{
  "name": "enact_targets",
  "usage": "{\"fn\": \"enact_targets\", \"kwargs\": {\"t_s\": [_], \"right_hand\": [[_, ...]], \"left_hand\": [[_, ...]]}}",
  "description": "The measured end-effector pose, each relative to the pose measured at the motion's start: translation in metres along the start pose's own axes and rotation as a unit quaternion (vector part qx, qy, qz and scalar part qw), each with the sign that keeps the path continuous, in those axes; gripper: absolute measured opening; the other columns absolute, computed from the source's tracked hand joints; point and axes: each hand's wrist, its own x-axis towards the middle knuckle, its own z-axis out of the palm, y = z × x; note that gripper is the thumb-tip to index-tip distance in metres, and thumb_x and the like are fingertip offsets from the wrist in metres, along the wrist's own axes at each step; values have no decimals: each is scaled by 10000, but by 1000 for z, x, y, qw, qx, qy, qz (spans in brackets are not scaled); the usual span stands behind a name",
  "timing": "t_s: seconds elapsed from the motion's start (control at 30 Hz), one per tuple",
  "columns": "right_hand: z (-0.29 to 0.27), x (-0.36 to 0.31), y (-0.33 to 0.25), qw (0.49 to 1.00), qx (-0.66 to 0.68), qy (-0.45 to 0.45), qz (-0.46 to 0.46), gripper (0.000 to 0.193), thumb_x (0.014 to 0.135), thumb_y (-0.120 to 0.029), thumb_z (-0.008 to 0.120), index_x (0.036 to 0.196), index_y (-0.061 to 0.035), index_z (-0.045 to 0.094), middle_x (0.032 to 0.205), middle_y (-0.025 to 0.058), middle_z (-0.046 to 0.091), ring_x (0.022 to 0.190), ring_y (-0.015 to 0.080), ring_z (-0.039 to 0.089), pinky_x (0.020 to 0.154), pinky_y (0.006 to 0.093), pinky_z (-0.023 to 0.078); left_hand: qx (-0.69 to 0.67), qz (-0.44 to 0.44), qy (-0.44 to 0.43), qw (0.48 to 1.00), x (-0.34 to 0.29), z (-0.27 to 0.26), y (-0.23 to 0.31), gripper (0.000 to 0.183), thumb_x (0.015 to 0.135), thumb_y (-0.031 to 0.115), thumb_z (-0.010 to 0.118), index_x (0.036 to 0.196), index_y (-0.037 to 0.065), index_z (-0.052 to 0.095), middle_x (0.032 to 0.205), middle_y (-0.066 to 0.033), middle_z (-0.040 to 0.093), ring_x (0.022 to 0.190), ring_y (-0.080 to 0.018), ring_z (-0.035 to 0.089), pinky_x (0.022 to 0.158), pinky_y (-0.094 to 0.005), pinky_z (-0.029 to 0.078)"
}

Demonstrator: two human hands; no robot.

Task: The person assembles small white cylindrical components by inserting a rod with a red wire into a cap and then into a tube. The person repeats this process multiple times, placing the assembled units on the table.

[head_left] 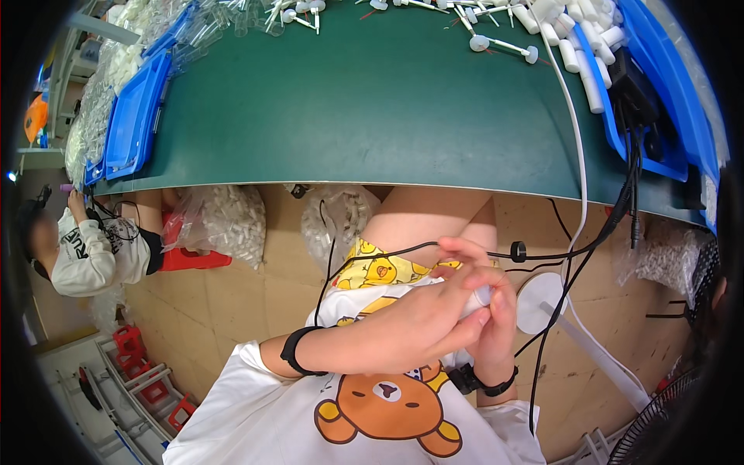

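Observation:
Both my hands come together above my lap, in front of the table's near edge. A small white plastic cylinder [475, 301] is between them, mostly covered by fingers. My left hand [426, 314] is closed around one side of it, with some fingers raised. From the other side, my right hand [500, 322] closes on the same piece with bent fingers. On the green table [372, 101], white stemmed parts with round caps [504, 48] lie along the far side. A pile of white cylinders [570, 50] sits at the far right.
Blue trays [136, 116] stand at the table's left, near clear plastic tubes [221, 35]. Another blue tray [674, 93] is at the right, with black cables [632, 167] hanging beside it. Bags of white parts [225, 225] are below. A person [101, 240] sits at the left; a fan [659, 426] is lower right.

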Motion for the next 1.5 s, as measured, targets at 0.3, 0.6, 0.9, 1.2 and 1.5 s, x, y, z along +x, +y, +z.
{"fn": "enact_targets", "kwargs": {"t_s": [0.3, 0.6, 0.9, 1.2, 1.5], "right_hand": [[15, 18, 8, 959, 234, 19, 160, 491, 948, -268, 435, 1380, -53, 346, 1338, 247, 420, 1241, 324, 422, 1047, 443, 343], [15, 20, 29, 934, 223, 127, 248, 511, 971, -419, 374, 1289, -21, 412, 1159, 116, 523, 1077, 207, 517, 898, 345, 441], [22, 28, 20, 920, 98, 159, 345, 478, 978, -421, 331, 1210, -28, 475, 1064, 69, 551, 943, 152, 534, 776, 290, 454], [45, 42, 26, 931, 17, 205, 303, 450, 965, -452, 337, 1174, -80, 479, 1047, 9, 563, 844, 91, 542, 746, 236, 393], [37, 39, 26, 917, 34, 181, 353, 450, 971, -401, 371, 1225, -33, 425, 1034, 37, 552, 886, 98, 558, 707, 242, 462]], "left_hand": [[31, -83, 15, 996, -7, -23, -19, 355, 917, 192, 507, 1209, 20, 400, 1011, -235, 547, 786, -400, 552, 797, -432, 423], [-279, -118, 53, 951, -2, -40, -31, 244, 956, 207, 516, 1104, 33, 431, 934, -86, 542, 846, -161, 533, 741, -287, 429], [-478, -118, 27, 870, -10, -43, -50, 132, 992, 142, 424, 1088, 52, 413, 835, -40, 509, 717, -105, 478, 659, -247, 414], [-602, -118, 17, 789, -9, -45, -76, 195, 1004, 217, 387, 1113, 56, 402, 808, -38, 490, 635, -100, 434, 613, -222, 365], [-615, -173, 35, 768, -4, -43, -71, 228, 1002, 245, 393, 1145, 67, 400, 769, -34, 459, 554, -116, 399, 556, -244, 364]]}}
